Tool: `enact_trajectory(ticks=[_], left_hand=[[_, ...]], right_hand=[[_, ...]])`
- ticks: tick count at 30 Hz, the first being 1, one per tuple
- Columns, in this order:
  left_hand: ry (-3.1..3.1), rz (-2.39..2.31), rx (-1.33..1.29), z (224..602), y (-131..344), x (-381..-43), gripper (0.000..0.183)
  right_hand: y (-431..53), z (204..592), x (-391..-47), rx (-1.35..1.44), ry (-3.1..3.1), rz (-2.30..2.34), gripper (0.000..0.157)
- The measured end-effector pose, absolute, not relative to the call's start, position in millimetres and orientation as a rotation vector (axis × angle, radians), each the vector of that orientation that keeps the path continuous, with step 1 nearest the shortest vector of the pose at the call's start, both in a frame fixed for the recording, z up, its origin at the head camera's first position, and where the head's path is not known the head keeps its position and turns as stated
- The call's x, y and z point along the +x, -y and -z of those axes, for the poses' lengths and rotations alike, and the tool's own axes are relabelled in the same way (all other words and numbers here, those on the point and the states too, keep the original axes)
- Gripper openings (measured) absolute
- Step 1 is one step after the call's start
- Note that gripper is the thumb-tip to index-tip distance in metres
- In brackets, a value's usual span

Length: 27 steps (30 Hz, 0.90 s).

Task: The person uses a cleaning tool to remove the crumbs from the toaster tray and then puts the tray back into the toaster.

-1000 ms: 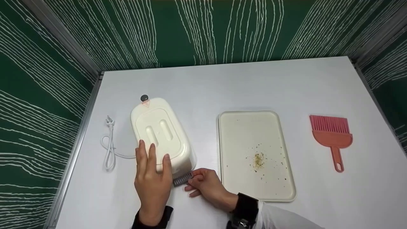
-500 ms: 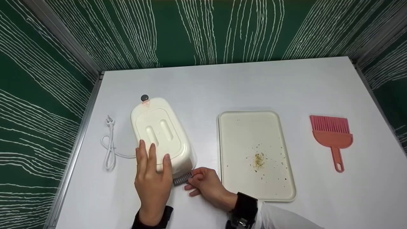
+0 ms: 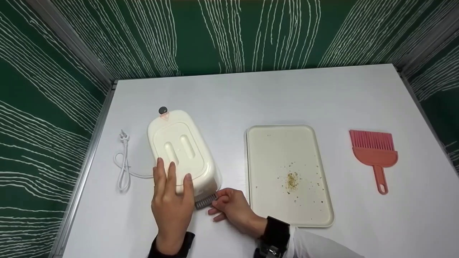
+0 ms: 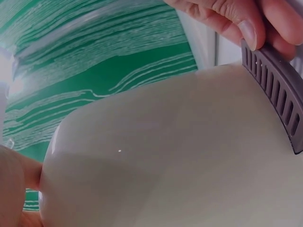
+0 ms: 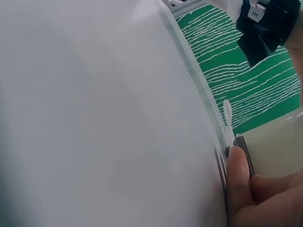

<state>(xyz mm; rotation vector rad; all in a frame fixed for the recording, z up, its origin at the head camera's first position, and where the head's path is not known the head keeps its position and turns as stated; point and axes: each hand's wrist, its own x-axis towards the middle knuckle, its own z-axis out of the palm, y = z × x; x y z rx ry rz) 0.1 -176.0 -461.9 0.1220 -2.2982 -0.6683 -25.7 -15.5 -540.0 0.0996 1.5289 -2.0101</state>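
Observation:
A cream toaster [image 3: 197,127] stands slantwise on the left of the white table in the head view, with two long slot-shaped marks in its top. My left hand [image 3: 171,209] rests on its near left corner, fingers spread and mostly straight. At the near end, low down, a dark grey slotted piece [image 3: 205,202] sticks out, like the end of a crumb tray. My right hand [image 3: 236,211] pinches its right end between thumb and fingers. In the left wrist view the thumb lies over the crumb tray [image 4: 275,87], against the toaster wall [image 4: 161,151].
A cream rectangular tray [image 3: 279,148] lies right of the toaster, with yellowish crumbs [image 3: 292,181] and dark specks on it. Farther right lies a small red-orange brush [image 3: 374,154]. The toaster's looped white cord [image 3: 124,168] and plug lie at left.

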Motion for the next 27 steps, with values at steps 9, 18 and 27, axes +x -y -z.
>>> enact_trajectory(ticks=[9,18,27], left_hand=[[2.299,0.659,0.119,461.9,176.0,0.0,0.046],[2.291,0.665,0.121,459.5,177.0,-1.3,0.043],[2.296,0.657,0.118,456.5,177.0,-2.2,0.04]], right_hand=[[16.5,540.6,-26.3,0.103,-1.521,2.027,0.019],[18.8,541.9,-25.6,0.1,-1.53,2.021,0.02],[22.6,539.4,-29.2,0.129,-1.516,2.042,0.016]])
